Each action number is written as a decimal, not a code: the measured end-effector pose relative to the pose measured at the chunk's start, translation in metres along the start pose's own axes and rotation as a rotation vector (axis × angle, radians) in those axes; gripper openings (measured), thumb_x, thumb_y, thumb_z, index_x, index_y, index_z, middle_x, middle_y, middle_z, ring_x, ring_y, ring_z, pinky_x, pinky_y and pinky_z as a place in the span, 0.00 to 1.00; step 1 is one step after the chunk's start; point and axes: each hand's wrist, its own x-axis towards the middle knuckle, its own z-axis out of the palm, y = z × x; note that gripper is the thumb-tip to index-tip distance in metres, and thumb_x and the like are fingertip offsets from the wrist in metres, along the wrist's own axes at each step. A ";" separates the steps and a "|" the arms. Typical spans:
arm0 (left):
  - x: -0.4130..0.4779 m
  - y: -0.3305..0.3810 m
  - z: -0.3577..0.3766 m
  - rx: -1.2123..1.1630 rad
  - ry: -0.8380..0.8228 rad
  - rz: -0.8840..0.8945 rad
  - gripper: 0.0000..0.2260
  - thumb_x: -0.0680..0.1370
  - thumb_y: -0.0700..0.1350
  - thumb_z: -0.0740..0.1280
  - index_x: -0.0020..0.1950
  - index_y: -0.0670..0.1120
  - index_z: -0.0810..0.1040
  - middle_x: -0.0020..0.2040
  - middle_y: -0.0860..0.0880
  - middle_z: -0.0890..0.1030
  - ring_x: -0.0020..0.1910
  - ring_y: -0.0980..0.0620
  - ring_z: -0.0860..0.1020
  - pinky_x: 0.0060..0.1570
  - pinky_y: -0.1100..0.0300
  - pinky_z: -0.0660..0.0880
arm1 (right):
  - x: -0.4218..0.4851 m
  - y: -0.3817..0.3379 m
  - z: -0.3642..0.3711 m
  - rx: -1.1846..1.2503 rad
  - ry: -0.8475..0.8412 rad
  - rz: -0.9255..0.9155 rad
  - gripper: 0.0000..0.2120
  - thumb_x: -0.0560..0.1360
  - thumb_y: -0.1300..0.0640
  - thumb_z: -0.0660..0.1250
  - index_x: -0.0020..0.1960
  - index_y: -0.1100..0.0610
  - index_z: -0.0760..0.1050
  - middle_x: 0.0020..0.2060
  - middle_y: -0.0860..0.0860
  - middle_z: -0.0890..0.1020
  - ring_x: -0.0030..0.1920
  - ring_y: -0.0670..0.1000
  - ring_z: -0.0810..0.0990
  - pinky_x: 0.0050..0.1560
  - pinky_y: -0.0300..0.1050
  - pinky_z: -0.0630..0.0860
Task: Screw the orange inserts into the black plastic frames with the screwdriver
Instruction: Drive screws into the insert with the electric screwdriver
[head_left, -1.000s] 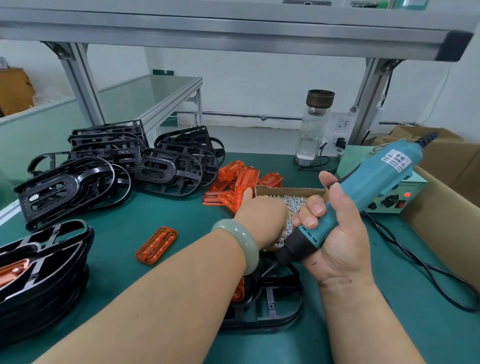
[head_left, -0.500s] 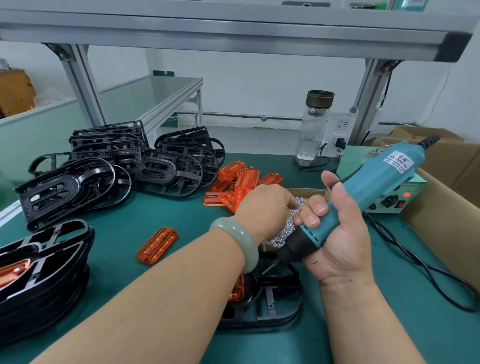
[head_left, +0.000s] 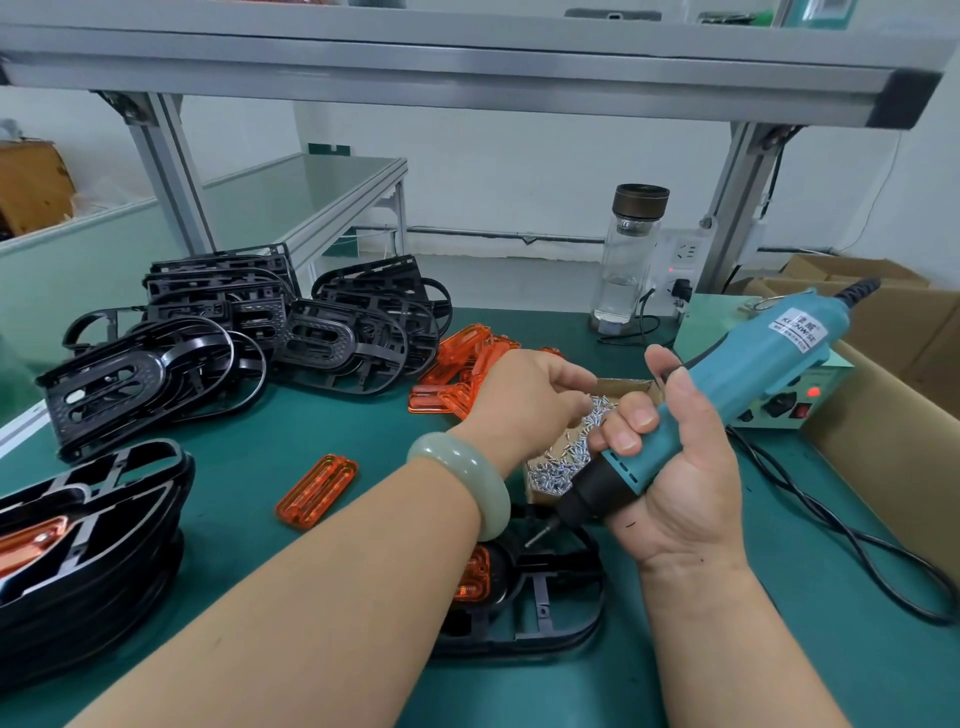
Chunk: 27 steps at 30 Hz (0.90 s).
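Bright, even indoor light — soft shadows, sharp focus, edges bowed.

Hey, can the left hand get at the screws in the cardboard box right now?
Likely yes. The left hand is right over the open cardboard box, close above the screws, and nothing covers them. The screwdriver in the right hand sits at the pile's right edge.

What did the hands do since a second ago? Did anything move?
The left hand rose a little out of the cardboard box, uncovering more screws. Its fingertips are pinched together, but a screw between them is too small to tell. The right hand kept gripping the blue electric screwdriver, tip over the black frame. The orange inserts and frame stacks stayed put.
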 end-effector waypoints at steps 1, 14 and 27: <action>0.000 -0.001 0.000 0.049 0.016 0.006 0.06 0.74 0.40 0.69 0.48 0.50 0.81 0.39 0.51 0.82 0.39 0.50 0.81 0.40 0.61 0.78 | 0.000 0.000 0.000 0.006 0.000 0.002 0.10 0.73 0.53 0.62 0.52 0.53 0.74 0.25 0.46 0.71 0.23 0.43 0.70 0.31 0.35 0.71; -0.007 -0.007 0.008 1.108 -0.175 0.147 0.08 0.75 0.45 0.62 0.53 0.49 0.77 0.52 0.47 0.77 0.55 0.42 0.70 0.48 0.51 0.59 | 0.000 0.001 0.001 0.005 0.000 0.009 0.10 0.72 0.52 0.62 0.52 0.52 0.74 0.25 0.46 0.70 0.23 0.43 0.69 0.28 0.35 0.71; -0.011 0.000 -0.008 0.378 0.022 0.084 0.07 0.74 0.40 0.66 0.36 0.44 0.78 0.34 0.53 0.78 0.36 0.52 0.76 0.36 0.62 0.72 | 0.000 0.000 -0.001 0.007 0.008 0.002 0.10 0.73 0.53 0.62 0.53 0.53 0.74 0.25 0.46 0.71 0.23 0.44 0.70 0.30 0.35 0.71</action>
